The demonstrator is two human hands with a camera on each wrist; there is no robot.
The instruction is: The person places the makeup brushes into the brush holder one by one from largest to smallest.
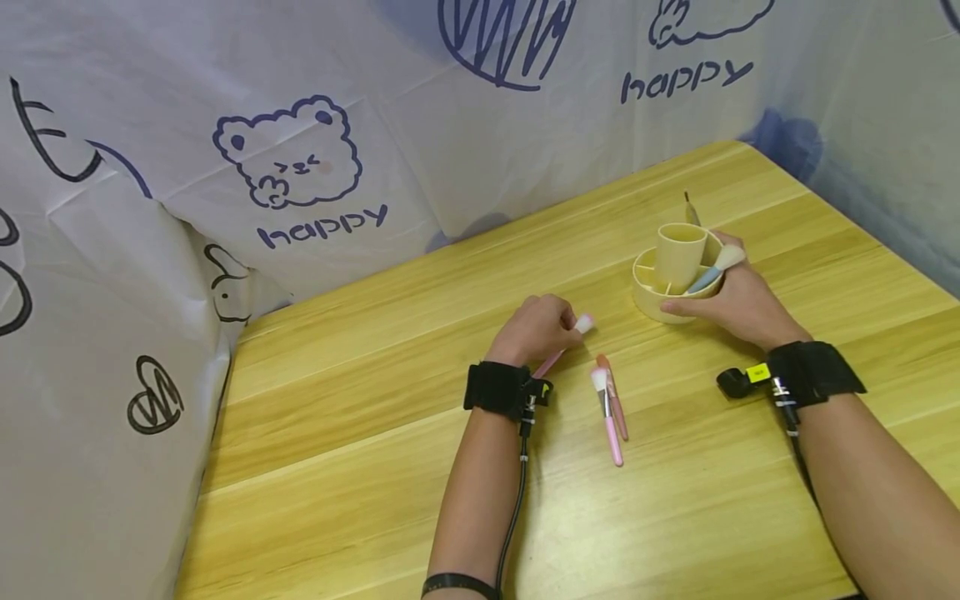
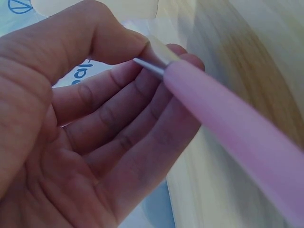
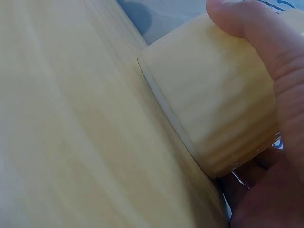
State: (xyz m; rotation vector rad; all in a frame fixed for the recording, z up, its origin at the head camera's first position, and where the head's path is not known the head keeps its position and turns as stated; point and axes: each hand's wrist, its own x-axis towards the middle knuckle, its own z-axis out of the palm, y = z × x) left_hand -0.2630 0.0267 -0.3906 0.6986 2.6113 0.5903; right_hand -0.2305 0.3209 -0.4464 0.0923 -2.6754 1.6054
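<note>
My left hand (image 1: 534,327) pinches a makeup brush (image 2: 232,137) between thumb and fingertips, low over the table. In the head view its white bristles point to the far right and its pink handle runs back beneath the hand. Around the wall of a cream round brush holder (image 1: 651,307), my right hand (image 1: 750,304) grips with thumb in front; the far fingers are mostly hidden. A blue-handled brush (image 1: 705,281) with white bristles leans in the holder's outer ring. A thin, dark-tipped tool (image 1: 691,210) rises behind its central cup. The right wrist view shows the holder's base against the table.
Between the hands, a pink brush with white bristles (image 1: 611,433) and a pink brush with orange-brown bristles (image 1: 617,408) lie side by side on the wooden table (image 1: 337,400). A white cloth (image 1: 420,142) with drawings hangs behind. Cables run along both forearms.
</note>
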